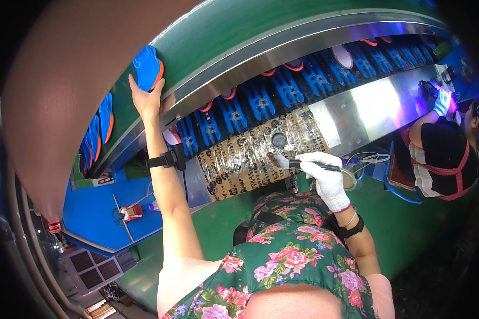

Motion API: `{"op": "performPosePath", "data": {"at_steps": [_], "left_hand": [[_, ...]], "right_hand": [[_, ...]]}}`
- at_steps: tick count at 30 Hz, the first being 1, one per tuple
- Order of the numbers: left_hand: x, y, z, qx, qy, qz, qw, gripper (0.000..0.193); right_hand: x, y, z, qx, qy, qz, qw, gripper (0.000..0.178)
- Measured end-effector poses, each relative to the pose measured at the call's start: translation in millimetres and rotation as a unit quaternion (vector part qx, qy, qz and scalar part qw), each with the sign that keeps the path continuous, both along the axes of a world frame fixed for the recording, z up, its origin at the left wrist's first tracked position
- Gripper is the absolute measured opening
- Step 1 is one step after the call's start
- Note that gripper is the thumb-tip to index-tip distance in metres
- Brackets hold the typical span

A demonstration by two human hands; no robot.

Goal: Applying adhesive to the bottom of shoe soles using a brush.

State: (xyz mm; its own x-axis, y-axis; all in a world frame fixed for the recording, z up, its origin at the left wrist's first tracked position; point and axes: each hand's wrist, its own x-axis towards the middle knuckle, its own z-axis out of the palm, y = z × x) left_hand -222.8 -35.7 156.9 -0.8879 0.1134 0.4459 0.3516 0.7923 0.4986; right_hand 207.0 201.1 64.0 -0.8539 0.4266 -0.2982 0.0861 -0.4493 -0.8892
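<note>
Reaching far out to the upper left, my bare left hand point(145, 100) has its thumb and fingers around the near end of a blue shoe sole point(147, 68) with an orange edge, on the green belt point(197, 56). My right hand point(327, 181) wears a white knit glove and is closed around a black-handled brush point(298, 164). A thin clear tube point(351, 179) trails from the brush's handle end. The bristles point left, over a ledge covered in brown printed tape point(250, 170). A small round dark disc point(278, 140) lies on that tape, just beyond the brush tip.
Beyond the ledge runs a row of blue holders point(261, 103), some with pink-edged shoe parts. More blue soles point(105, 119) stand at the left. A blue table point(90, 218) holds a small red-labelled container point(133, 211). Another person point(444, 149) sits at the right under violet light.
</note>
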Motion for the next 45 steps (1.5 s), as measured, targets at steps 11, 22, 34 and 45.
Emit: {"op": "performPosePath", "data": {"at_steps": [11,22,34,45], "left_hand": [[-1,14,15,0.103,0.000,-0.034,0.994,0.126],[109,301,95,-0.155,-0.038,-0.448,0.880,0.081],[60,586,47,-0.198,0.027,-0.501,0.842,0.084],[91,457,94,0.401,-0.414,-0.460,0.676,0.055]], "right_hand": [[14,39,-10,0.011,0.015,-0.001,1.000,0.018],[57,95,-3,0.049,0.052,-0.060,0.996,0.019],[105,122,7,0.050,0.052,-0.148,0.986,0.016],[95,116,1,0.018,0.074,-0.139,0.987,0.018]]}}
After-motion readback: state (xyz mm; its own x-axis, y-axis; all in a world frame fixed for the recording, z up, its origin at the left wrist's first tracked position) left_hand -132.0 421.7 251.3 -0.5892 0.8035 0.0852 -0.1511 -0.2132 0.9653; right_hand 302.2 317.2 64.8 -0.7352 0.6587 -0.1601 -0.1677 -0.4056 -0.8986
